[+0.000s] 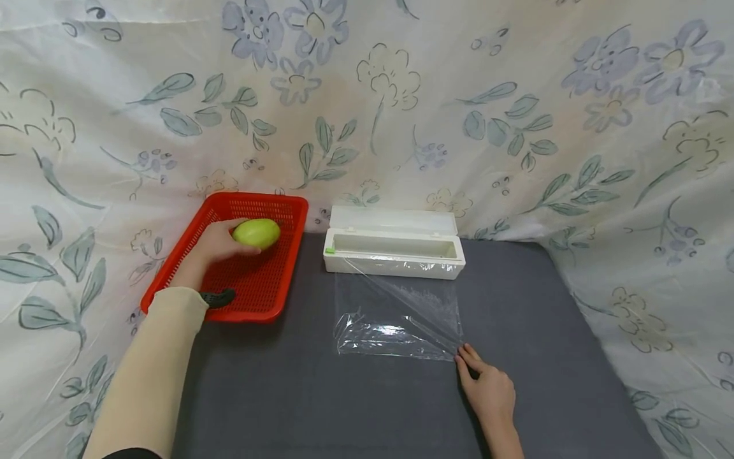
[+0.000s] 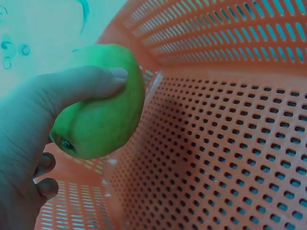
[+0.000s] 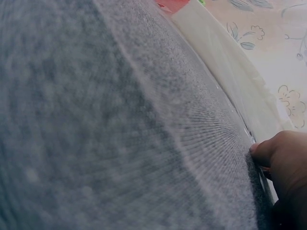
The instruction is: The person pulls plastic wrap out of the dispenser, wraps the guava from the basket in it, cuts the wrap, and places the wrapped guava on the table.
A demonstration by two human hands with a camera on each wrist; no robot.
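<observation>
My left hand (image 1: 219, 241) is over the red basket (image 1: 279, 299) and grips a green mango (image 1: 258, 234). In the left wrist view, the thumb (image 2: 103, 81) lies across the mango's side, with its stem end toward the palm. Beneath the fruit, the basket's perforated floor carries a shadow. A sheet of clear cling film (image 1: 395, 319) stretches out from the white dispenser box (image 1: 395, 269) over the grey table. With thumb and fingers, my right hand (image 1: 490, 389) pinches the film's near right corner. The right wrist view shows that hand (image 3: 288, 160) only partly.
The dispenser's lid (image 1: 395, 220) stands raised at the back, with a small green piece (image 1: 329, 250) at the box's left end. Floral cloth (image 1: 390, 127) hangs behind and at both sides of the grey table (image 1: 321, 408). A dark curved piece (image 1: 218, 298) sits at the left wrist.
</observation>
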